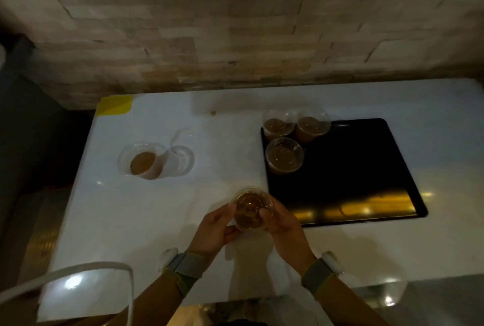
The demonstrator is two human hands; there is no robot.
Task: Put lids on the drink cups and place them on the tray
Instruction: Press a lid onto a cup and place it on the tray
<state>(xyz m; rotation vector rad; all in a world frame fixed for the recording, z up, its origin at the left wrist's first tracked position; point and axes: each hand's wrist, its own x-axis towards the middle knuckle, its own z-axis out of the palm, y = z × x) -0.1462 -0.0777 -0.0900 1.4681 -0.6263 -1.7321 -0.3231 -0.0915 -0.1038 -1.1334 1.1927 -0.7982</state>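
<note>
Hands (251, 223) clasp cup (252, 210) — tray (366, 168) beside

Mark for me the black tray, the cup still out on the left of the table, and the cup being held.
black tray (353, 168), head view, bare middle of its surface.
open cup on the left (142, 163), head view, surface of the drink.
held cup (251, 209), head view, top of its lid.

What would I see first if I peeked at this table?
Two hands, the left hand and the right hand, hold a cup of brown drink near the front. To the right lies a black tray with three cups in its far-left corner.
</note>
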